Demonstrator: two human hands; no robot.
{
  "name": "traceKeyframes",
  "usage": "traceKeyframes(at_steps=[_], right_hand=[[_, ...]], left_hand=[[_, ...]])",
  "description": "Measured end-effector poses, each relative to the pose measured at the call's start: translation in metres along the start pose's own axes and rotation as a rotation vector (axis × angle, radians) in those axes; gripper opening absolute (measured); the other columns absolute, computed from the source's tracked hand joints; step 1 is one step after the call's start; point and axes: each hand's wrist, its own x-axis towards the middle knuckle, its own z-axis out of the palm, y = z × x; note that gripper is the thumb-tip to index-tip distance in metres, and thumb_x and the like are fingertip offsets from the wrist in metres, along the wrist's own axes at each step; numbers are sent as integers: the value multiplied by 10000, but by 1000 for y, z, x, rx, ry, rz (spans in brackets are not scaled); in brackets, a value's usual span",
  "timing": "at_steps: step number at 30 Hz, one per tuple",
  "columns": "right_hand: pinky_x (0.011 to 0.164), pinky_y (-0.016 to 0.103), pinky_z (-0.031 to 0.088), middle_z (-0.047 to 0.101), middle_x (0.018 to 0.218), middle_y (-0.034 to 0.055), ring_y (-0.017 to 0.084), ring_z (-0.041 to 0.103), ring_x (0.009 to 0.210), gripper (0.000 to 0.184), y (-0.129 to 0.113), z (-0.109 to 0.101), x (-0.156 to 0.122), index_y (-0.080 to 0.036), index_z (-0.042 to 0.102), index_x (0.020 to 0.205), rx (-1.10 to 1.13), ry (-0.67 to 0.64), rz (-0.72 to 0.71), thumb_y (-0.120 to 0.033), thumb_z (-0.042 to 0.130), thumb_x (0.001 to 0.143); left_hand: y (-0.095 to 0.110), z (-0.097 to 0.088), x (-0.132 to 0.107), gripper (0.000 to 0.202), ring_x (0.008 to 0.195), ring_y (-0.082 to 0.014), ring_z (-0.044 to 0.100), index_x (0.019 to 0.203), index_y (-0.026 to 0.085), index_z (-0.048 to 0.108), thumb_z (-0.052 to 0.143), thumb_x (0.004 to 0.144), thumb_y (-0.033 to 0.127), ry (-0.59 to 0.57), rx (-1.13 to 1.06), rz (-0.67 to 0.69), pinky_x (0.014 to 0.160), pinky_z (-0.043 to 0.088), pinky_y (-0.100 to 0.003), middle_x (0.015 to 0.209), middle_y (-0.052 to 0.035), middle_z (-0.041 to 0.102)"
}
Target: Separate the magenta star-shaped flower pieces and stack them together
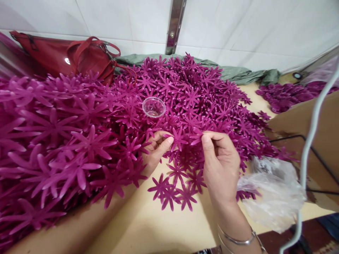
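My left hand (158, 150) pinches a petal of a magenta artificial flower piece (179, 138) between thumb and forefinger. Close by on the right, my right hand (221, 158) holds a petal of another magenta flower piece (195, 137) in the same kind of pinch. The two pieces are near each other; whether they touch I cannot tell. Below them several loose flower pieces (172, 192) lie on the pale yellow tabletop (148, 225). A great heap of the same pieces (79, 141) surrounds my left forearm and covers part of it.
A small clear plastic cup (154, 107) rests on the heap. Behind it are a red handbag (53, 53) and green cloth (235, 72). At right lie a crumpled clear plastic bag (275, 197), a white cable (312, 130), a cardboard box (296, 123) and more dark magenta pieces (286, 95).
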Motion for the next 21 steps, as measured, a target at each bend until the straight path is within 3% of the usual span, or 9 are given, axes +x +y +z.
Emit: traceKeyframes(at_steps=[4,8,13,18,21], right_hand=[[1061,472,476,665,1193,93,253,627,1170,217,-6,0,0,-234,665,1167,-162,74,-198,-279,695,956],[1092,531,439,688,1188,90,287,608,1202,151,-9,4,-1,-253,722,1054,-360,-63,-358,-298,758,914],[1005,485,501,725,1072,56,257,650,1094,19,-8,6,-4,-262,739,921,-326,-134,-315,-270,729,935],[984,455,507,741,1052,58,242,673,1059,37,-8,6,-3,-247,718,917,-292,-162,-308,-246,699,950],[972,429,505,742,1047,54,228,684,1040,61,-7,6,-3,-235,706,902,-219,-198,-221,-252,687,958]], left_hand=[[-1,3,0,229,752,-137,644,953,195,680,748,904,409,27,-87,-1,792,552,-310,818,-1,686],[3,5,-2,183,771,-126,662,945,182,704,733,926,361,-38,-73,23,790,540,-275,823,-2,708],[8,2,-2,170,800,-142,709,951,180,734,786,883,327,-135,-4,33,799,568,-275,865,-18,762],[8,2,-1,176,823,-160,730,968,184,735,776,884,333,-124,3,43,818,592,-299,880,-26,775],[9,3,-2,157,786,-147,707,949,182,730,767,892,322,-115,39,67,787,574,-283,840,-17,760]])
